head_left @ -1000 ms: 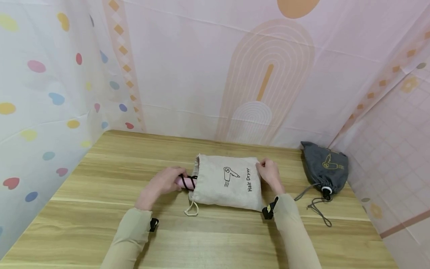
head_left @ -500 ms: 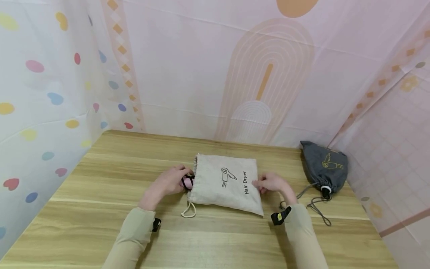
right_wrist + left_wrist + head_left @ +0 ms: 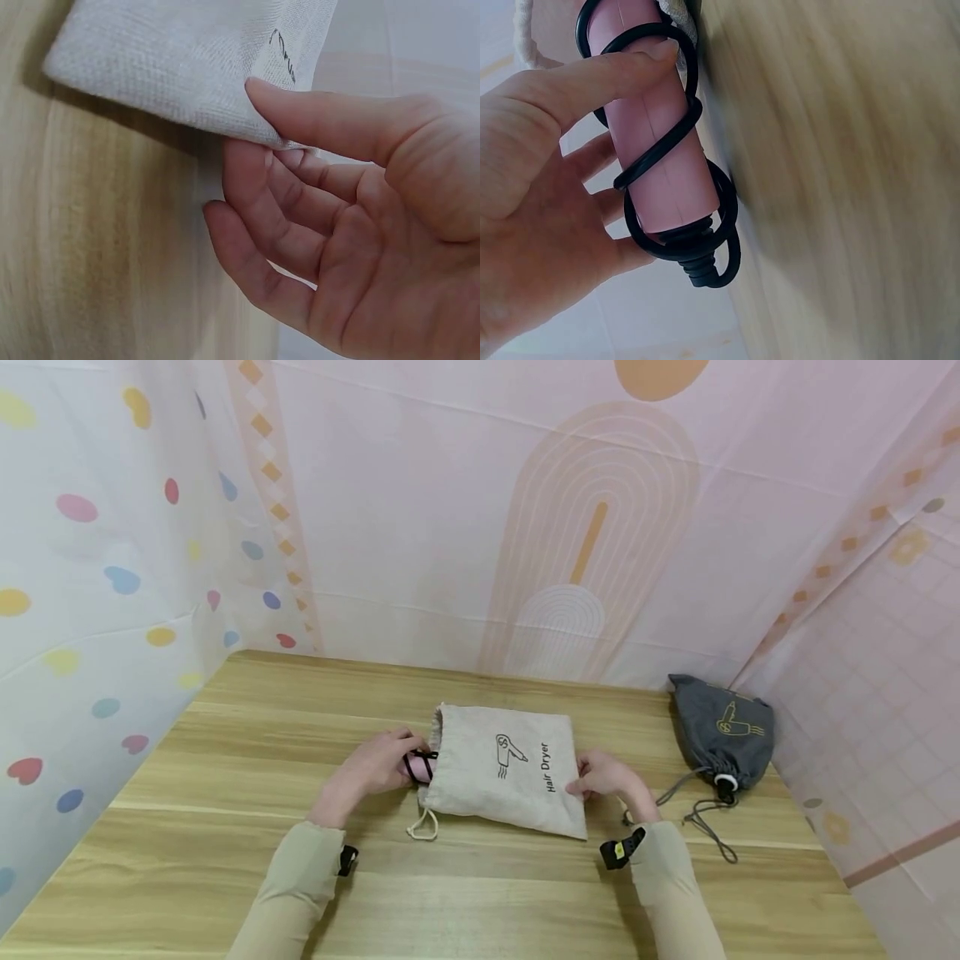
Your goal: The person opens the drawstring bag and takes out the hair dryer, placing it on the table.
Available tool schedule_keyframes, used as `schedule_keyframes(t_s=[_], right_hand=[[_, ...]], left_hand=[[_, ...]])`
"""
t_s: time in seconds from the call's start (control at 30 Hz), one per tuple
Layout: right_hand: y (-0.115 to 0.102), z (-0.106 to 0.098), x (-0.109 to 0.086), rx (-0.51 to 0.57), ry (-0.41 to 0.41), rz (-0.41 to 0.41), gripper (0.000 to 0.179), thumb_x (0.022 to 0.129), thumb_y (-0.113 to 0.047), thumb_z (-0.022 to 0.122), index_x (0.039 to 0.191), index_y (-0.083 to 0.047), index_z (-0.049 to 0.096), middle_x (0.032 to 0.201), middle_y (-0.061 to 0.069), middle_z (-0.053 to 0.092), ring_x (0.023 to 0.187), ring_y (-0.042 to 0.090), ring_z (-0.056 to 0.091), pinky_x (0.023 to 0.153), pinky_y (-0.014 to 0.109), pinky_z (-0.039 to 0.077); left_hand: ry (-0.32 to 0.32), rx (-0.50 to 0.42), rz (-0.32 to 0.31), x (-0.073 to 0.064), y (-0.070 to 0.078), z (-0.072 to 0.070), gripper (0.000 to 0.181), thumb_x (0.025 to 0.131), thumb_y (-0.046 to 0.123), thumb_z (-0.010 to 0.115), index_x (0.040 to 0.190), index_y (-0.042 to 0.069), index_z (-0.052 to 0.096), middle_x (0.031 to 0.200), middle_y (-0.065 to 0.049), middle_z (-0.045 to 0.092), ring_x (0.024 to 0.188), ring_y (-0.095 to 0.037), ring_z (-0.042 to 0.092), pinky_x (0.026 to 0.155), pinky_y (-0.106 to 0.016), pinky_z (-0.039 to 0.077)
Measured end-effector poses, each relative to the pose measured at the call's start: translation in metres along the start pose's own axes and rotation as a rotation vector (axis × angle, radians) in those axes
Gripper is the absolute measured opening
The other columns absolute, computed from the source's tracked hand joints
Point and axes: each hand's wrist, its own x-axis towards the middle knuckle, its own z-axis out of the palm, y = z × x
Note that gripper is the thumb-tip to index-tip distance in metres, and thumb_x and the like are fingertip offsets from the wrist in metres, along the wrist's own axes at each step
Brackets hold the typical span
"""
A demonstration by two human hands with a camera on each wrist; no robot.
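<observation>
A beige drawstring bag (image 3: 480, 785), printed "Hair Dryer", lies flat with its mouth to the left. Out of the mouth sticks a pink handle (image 3: 664, 161) with a black cord (image 3: 660, 150) wound around it; the rest is hidden inside the bag. My left hand (image 3: 378, 764) grips this handle, thumb across the near side and fingers behind. At the opposite, closed end, my right hand (image 3: 607, 777) pinches the bag's bottom edge between thumb and fingers. The right wrist view shows the cloth edge (image 3: 180, 112) between them. A short white drawstring loop (image 3: 423, 827) hangs from the mouth.
On the right of the wooden table (image 3: 465, 902) lies a dark grey drawstring bag (image 3: 723, 727) with a yellow dryer print, its grey cords (image 3: 712, 835) trailing toward the front. Patterned cloth (image 3: 420, 527) hangs along the table's back and sides.
The pink handle has gone deeper into the bag, and my left hand has moved slightly right with it. My right hand has shifted down along the bag's bottom edge from its upper corner.
</observation>
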Motion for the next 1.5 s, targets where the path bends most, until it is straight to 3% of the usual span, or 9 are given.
schedule_keyframes(t_s=[0.23, 0.77, 1.0, 1.17, 1.27, 1.33, 1.5], right_hand=[[0.003, 0.001, 0.001, -0.014, 0.037, -0.005, 0.011, 0.082, -0.003, 0.068, 0.079, 0.000, 0.058, 0.067, 0.003, 0.058, 0.061, 0.013, 0.053, 0.058, 0.026, 0.047], [0.001, -0.006, 0.000, -0.107, 0.095, -0.025, 0.010, 0.081, -0.002, 0.068, 0.082, 0.001, 0.058, 0.073, 0.007, 0.058, 0.064, 0.014, 0.054, 0.059, 0.024, 0.045], [-0.003, -0.006, -0.002, -0.192, 0.189, -0.080, 0.025, 0.083, -0.005, 0.069, 0.103, 0.004, 0.057, 0.099, 0.016, 0.062, 0.088, 0.023, 0.059, 0.075, 0.033, 0.051], [-0.010, -0.003, -0.008, -0.294, 0.274, -0.223, 0.039, 0.082, -0.006, 0.070, 0.116, 0.004, 0.056, 0.116, 0.020, 0.060, 0.105, 0.034, 0.060, 0.087, 0.043, 0.052], [-0.013, 0.004, -0.010, -0.357, 0.245, -0.331, 0.044, 0.080, -0.010, 0.073, 0.118, 0.003, 0.057, 0.121, 0.021, 0.058, 0.112, 0.036, 0.057, 0.094, 0.046, 0.049], [-0.014, 0.010, -0.011, -0.381, 0.191, -0.357, 0.050, 0.078, -0.016, 0.075, 0.121, 0.002, 0.056, 0.127, 0.021, 0.056, 0.117, 0.038, 0.054, 0.100, 0.049, 0.045], [-0.014, 0.022, -0.011, -0.388, 0.054, -0.287, 0.066, 0.074, -0.024, 0.079, 0.130, -0.003, 0.052, 0.138, 0.021, 0.046, 0.128, 0.039, 0.045, 0.107, 0.053, 0.037]], left_hand=[[-0.007, 0.001, 0.019, -0.003, -0.007, -0.003, 0.046, 0.067, 0.003, 0.077, 0.111, 0.011, 0.066, 0.107, -0.011, 0.065, 0.093, -0.030, 0.063, 0.083, -0.046, 0.052], [-0.029, -0.011, -0.017, -0.010, -0.017, -0.012, 0.051, 0.064, 0.000, 0.078, 0.113, 0.009, 0.066, 0.108, -0.014, 0.065, 0.096, -0.034, 0.063, 0.086, -0.050, 0.052], [-0.024, 0.042, -0.026, -0.008, -0.010, -0.010, 0.051, 0.069, 0.004, 0.077, 0.117, 0.011, 0.063, 0.104, -0.013, 0.064, 0.092, -0.033, 0.063, 0.081, -0.049, 0.052], [-0.019, 0.061, -0.027, -0.008, -0.004, -0.010, 0.046, 0.071, 0.005, 0.077, 0.114, 0.014, 0.065, 0.101, -0.010, 0.064, 0.089, -0.032, 0.063, 0.075, -0.048, 0.052], [-0.019, 0.062, -0.032, -0.008, -0.004, -0.009, 0.046, 0.071, 0.006, 0.077, 0.114, 0.014, 0.065, 0.101, -0.009, 0.064, 0.089, -0.032, 0.063, 0.075, -0.048, 0.052], [-0.021, 0.062, -0.037, -0.008, -0.004, -0.009, 0.045, 0.071, 0.007, 0.077, 0.114, 0.015, 0.065, 0.101, -0.009, 0.064, 0.089, -0.032, 0.063, 0.074, -0.048, 0.052], [-0.041, 0.081, -0.042, -0.007, -0.003, -0.008, 0.048, 0.070, 0.002, 0.076, 0.115, 0.015, 0.065, 0.102, -0.010, 0.064, 0.090, -0.032, 0.063, 0.075, -0.049, 0.052]])
